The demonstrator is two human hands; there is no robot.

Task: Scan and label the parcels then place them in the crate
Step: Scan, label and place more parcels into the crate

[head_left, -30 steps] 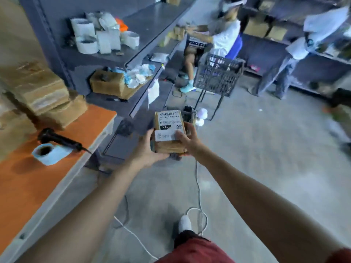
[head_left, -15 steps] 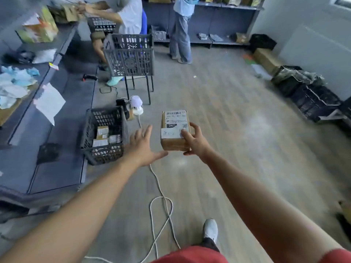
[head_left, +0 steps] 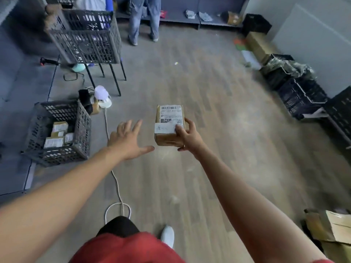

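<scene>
Parcel (head_left: pixel 167 140): small brown cardboard box, head view, held up in the air to the right of the floor crate and well apart from it.
Writing: shipping label (head_left: pixel 171 114) on top has a barcode and a black patch reading "247". A second white sticker (head_left: pixel 164 128) sits just below it.
Can't read: small print on both is pure blur, same for the QR-looking square.
Right hand (head_left: pixel 190 137): gripping the parcel from its right side, thumb down on the lower sticker, fingers curled round the edge.
Left hand (head_left: pixel 126 139): holding nothing, fingers spread, palm down, just left of the parcel and not touching it.
Floor crate (head_left: pixel 57 155): dark mesh plastic, low left, with a few labelled brown parcels (head_left: pixel 56 137) lying inside.
Raised crate (head_left: pixel 87 42): same mesh type on thin black legs, contents too dark to tell.
Right wall: stacked black crates (head_left: pixel 302 95), insides hard to make out.
Cut off: person (head_left: pixel 144 19) at the back shelf, legs only. Open cardboard box (head_left: pixel 336 230) clipped by the corner.
</scene>
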